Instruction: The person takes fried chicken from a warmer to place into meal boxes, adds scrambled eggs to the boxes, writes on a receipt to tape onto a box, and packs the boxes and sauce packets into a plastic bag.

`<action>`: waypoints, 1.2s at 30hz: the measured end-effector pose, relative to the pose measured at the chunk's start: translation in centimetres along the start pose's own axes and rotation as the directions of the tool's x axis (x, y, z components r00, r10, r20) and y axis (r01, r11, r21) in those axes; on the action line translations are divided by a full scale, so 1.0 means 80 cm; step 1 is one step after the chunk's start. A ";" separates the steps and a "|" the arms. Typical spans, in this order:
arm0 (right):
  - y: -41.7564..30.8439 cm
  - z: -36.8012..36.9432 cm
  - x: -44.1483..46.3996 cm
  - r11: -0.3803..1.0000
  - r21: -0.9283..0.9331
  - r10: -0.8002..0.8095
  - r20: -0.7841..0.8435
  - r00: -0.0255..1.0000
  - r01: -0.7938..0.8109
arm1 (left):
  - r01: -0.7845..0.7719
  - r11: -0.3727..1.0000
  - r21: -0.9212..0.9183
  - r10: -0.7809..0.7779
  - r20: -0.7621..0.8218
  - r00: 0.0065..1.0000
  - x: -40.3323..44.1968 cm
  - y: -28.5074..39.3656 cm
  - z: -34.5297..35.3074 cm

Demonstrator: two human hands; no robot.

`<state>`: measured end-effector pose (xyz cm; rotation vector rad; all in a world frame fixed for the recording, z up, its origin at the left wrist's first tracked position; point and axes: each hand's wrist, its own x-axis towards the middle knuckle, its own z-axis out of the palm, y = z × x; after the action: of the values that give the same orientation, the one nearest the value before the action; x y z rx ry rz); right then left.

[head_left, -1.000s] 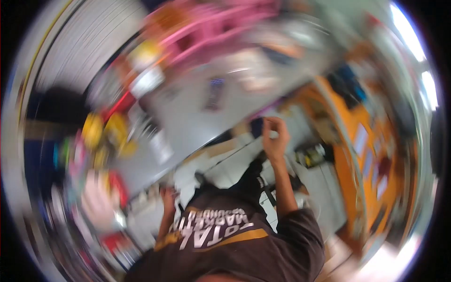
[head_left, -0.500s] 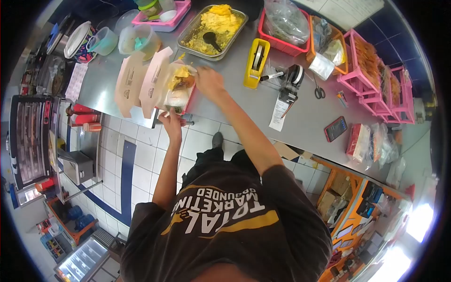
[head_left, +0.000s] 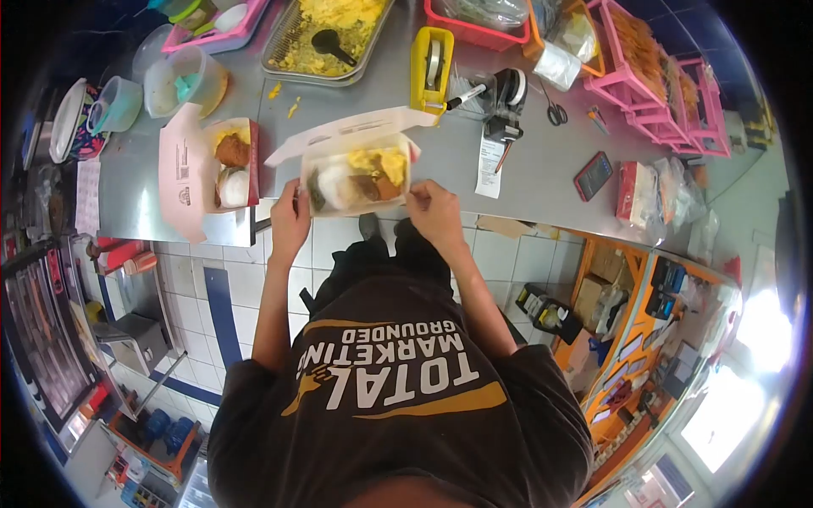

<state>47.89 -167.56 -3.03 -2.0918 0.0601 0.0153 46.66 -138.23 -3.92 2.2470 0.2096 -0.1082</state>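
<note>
Head view: the left hand and right hand are gripping opposite ends of a meal box, holding it at the front edge of a metal table. Its lid is standing open, so an uneven lift could be tipping rice and yellow food out. Farther left, another open box is sitting where a sideways swing could be knocking it.

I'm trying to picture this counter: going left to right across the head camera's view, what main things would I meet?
Teal cup, open food box on the counter, held food box, paper slip, scissors, phone.
</note>
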 end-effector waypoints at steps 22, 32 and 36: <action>0.022 -0.017 0.073 0.919 -0.044 0.381 -0.165 0.910 -0.393 | -0.057 0.998 -0.021 0.053 -0.140 0.989 0.027 0.036 0.053; 0.000 -0.002 0.048 0.930 0.124 0.367 -0.222 0.903 -0.347 | 0.032 0.992 -0.121 -0.050 -0.151 0.987 0.017 0.036 0.063; 0.014 0.000 0.046 0.917 0.126 0.398 -0.211 0.893 -0.379 | 0.011 0.988 -0.151 -0.038 -0.180 0.983 0.017 0.024 0.069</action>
<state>51.51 -168.24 -4.13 -1.9586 0.6139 0.0098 48.35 -143.58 -6.16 2.1045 0.3331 0.0985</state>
